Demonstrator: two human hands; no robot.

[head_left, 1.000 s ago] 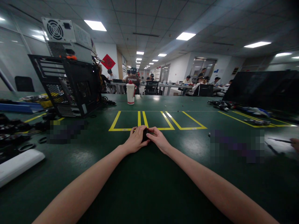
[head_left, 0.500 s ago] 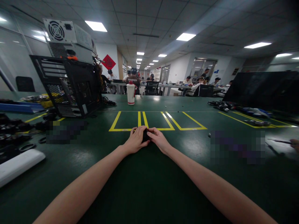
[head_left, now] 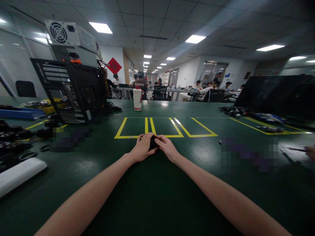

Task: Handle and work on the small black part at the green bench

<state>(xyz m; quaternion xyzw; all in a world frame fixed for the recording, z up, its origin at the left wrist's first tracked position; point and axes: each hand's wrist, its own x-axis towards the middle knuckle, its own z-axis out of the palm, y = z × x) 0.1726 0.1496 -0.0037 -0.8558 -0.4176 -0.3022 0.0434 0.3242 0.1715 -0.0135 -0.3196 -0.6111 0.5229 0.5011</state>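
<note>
Both of my hands meet over the green table (head_left: 157,196), just in front of the yellow tape outlines (head_left: 177,135). My left hand (head_left: 144,147) curls round a small dark object (head_left: 153,142) from the left. On the other side, my right hand (head_left: 167,146) closes on the same object, its fingertips touching the top and near side. Fingers cover most of this object, so its kind does not show; it looks black and rounded.
A white cup (head_left: 137,99) with a red lid stands beyond the tape. Left are an open computer case (head_left: 73,91) with a power supply (head_left: 64,32) on top, and a white long object (head_left: 22,175). A dark monitor (head_left: 275,95) and another person's hand (head_left: 310,152) are at right.
The view has shifted very slightly to the left. My hands keep the same grip on the dark object.
</note>
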